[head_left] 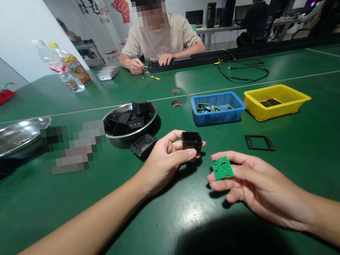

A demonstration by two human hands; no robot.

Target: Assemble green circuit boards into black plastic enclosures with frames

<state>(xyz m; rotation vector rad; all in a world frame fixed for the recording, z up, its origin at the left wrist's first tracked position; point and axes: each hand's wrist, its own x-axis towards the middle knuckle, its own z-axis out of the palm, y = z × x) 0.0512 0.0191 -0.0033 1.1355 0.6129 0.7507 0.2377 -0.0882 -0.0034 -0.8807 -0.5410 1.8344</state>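
Between thumb and fingers my left hand [170, 155] grips a small black plastic case [192, 141], its open side facing up. To the right, my right hand [253, 179] pinches a small square green circuit board [222, 168], solder points showing on the visible face. The board and the case are apart, with a short gap between them. Just behind my left hand a black plastic housing [143, 146] lies on the table. A flat black frame [260, 142] rests beyond my right hand.
On the green table [128, 247] stand a metal bowl [116, 138] of black cases, a blue bin [220, 117] with circuit boards, a yellow bin [279, 109] with dark pieces, and a metal tray [8, 137]. Across sits another person [160, 37]; bottles [62, 69] and a cable [246, 75] lie farther back.
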